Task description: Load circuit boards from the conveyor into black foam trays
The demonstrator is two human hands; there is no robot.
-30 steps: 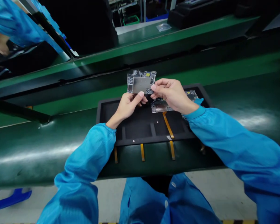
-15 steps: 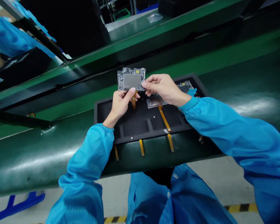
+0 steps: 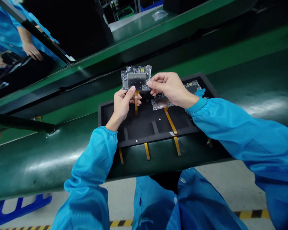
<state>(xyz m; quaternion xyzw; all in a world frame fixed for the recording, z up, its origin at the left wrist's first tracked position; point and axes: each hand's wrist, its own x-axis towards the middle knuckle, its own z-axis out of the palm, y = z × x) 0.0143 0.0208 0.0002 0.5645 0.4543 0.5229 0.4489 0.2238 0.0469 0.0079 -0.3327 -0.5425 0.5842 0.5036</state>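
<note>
My left hand [image 3: 124, 99] grips a circuit board [image 3: 137, 80] by its lower edge, thumb on top, raised above a black foam tray. The board has a metal shield and a yellow label, and an orange ribbon cable [image 3: 136, 105] hangs from its lower edge. At the board's right edge, the thumb and fingertips of my right hand [image 3: 169, 88] are pinched together on it. Partly hidden under my right hand, another circuit board [image 3: 161, 101] lies in the tray [image 3: 144, 123], with its own orange ribbon cable [image 3: 170, 120] running toward me.
Several orange ribbon cables [image 3: 147, 151] stick out past the tray's near edge onto the green bench [image 3: 50, 153]. A raised green ledge runs behind, carrying a clear plastic bag [image 3: 159, 15]. At upper left, a co-worker's hands [image 3: 33, 51] rest over a black item. A blue plastic frame [image 3: 21, 209] is at lower left.
The held board has tilted a little and its ribbon cable shows more fully. Both my hands keep their grip. The co-worker's hands have come into fuller view.
</note>
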